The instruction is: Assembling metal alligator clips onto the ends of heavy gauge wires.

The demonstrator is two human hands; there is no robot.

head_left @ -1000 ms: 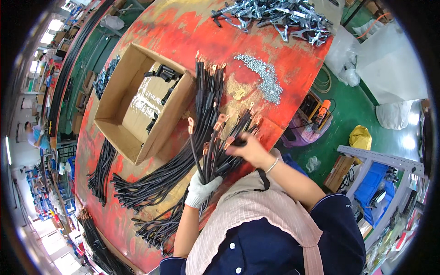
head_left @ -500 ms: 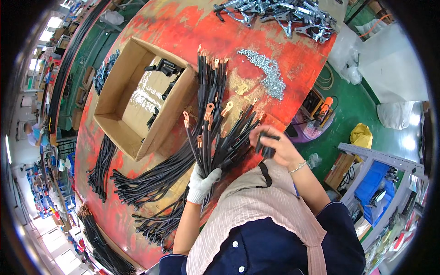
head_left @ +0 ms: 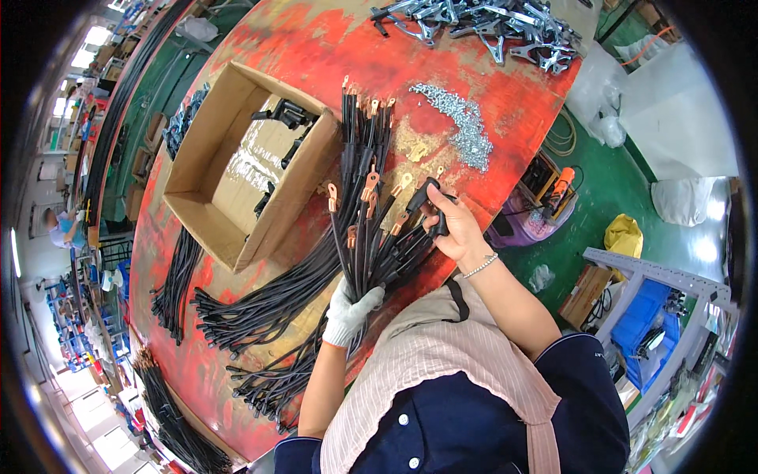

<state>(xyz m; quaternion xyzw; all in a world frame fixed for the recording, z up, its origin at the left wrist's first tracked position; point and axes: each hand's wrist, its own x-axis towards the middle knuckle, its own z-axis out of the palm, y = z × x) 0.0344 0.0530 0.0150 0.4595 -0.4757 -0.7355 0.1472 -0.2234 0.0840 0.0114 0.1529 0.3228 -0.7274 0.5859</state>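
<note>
Workshop, green floor, round red table w/ worn paint. I see the left hand, gloved, fist closed round a bunch of black cables, held upright so the copper lugs fan out on top, easy to pick. Right hand, bare, fingers pinched on a black sleeve at one cable end, just above the table. More cables lie left of the bunch; box behind them, screws and metal clamps farther off. Nothing blocks either hand.
</note>
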